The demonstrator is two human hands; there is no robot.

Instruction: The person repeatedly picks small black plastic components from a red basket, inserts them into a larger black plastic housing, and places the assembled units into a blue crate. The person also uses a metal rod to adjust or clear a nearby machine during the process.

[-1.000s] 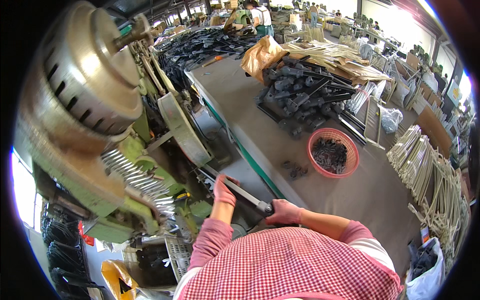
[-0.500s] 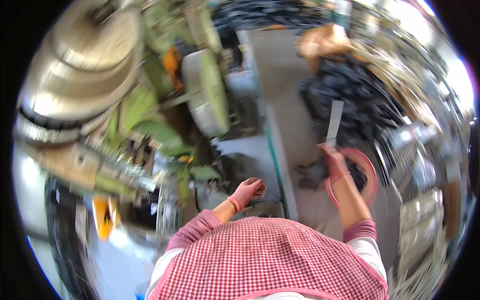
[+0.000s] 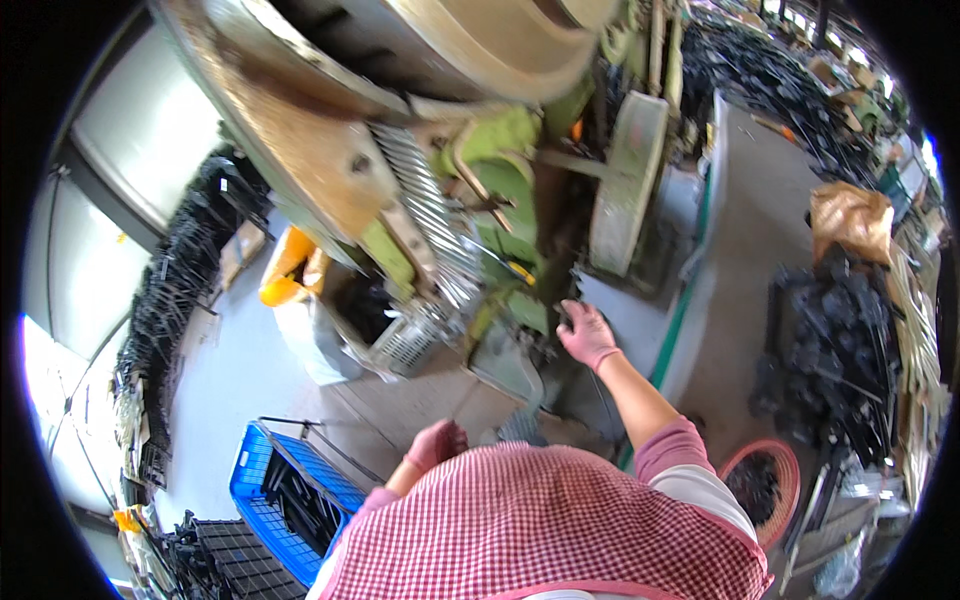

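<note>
My right hand (image 3: 588, 337), in a pink glove, reaches forward beside the lower part of a green and metal machine (image 3: 525, 200). Its fingers are bent together around something dark and small that I cannot make out. Close to my apron (image 3: 530, 500), my left hand (image 3: 436, 444) is also in a pink glove, with its fingers curled in. Whatever it may hold is hidden. A grey, rounded wheel-like guard (image 3: 628, 185) stands on the machine just beyond my right hand. A coiled spring (image 3: 425, 205) runs down the machine's left side.
A blue crate (image 3: 255, 465) with black parts stands at lower left. A pink basket (image 3: 793, 490) with dark pieces is at lower right. Black parts (image 3: 835, 345) lie heaped on the right, by brown paper (image 3: 850, 220). A white sack (image 3: 315, 335) and grey basket (image 3: 405, 345) stand left.
My view has turned left. My right hand has left the pink basket for the machine, and the flat metal strip it held no longer shows. My left hand has drawn back toward my apron.
</note>
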